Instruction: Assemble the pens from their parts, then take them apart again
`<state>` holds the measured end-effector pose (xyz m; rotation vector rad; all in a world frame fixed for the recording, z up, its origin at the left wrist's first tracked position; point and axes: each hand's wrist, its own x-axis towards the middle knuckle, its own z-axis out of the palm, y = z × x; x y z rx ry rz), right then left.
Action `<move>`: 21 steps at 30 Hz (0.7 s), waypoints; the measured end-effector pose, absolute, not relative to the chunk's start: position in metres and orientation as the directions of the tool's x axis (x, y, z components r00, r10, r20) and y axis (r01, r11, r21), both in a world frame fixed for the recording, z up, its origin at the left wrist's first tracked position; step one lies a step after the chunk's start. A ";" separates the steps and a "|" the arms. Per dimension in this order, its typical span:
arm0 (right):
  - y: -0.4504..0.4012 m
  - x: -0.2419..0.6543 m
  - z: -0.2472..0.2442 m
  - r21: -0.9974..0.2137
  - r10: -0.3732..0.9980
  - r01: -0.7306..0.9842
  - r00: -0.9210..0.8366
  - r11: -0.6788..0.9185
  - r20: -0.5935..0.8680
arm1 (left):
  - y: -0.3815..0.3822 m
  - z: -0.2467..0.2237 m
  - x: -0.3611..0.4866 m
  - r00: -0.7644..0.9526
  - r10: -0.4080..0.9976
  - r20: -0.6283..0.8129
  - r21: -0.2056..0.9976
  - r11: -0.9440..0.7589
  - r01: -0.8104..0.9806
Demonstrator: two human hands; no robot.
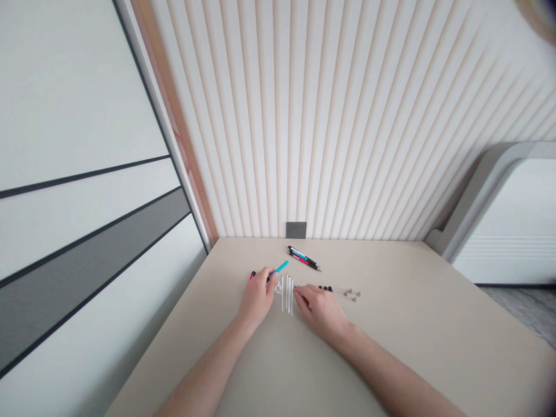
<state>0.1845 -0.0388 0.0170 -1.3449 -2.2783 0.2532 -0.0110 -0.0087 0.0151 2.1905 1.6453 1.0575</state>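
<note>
The left hand hides most of the blue pen. The little gray bits are too small to tell. A blurry thing is cut off at the top corner.

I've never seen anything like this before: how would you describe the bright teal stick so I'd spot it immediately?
Start at the beige table below the grey wall socket. Near its middle, the person's left hand holds a slim teal tube angled up and away. Unlike the dark pens lying just beyond it, it is solid bright teal.

Ribbed cream wall, grey socket, beige desk, floor maybe grey stone.
</note>
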 end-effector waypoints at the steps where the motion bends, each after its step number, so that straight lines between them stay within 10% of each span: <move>1: -0.037 0.188 0.017 -0.474 0.879 0.745 -0.345 0.469 0.328 | -0.009 0.016 -0.010 0.154 0.885 0.440 0.555 -0.403 0.728; 8: -0.024 0.224 -0.002 -0.842 0.948 0.438 -0.115 0.316 0.296 | -0.017 0.017 -0.005 0.390 0.801 0.454 0.555 -0.597 0.580; 16: -0.026 0.220 -0.007 -0.979 0.976 0.013 -0.082 0.201 0.199 | -0.019 0.019 -0.001 0.480 0.764 0.432 0.531 -0.645 0.549; 21: -0.031 0.217 -0.001 -0.976 0.980 0.099 -0.059 0.196 0.191 | -0.019 0.019 -0.001 0.452 0.778 0.436 0.532 -0.628 0.568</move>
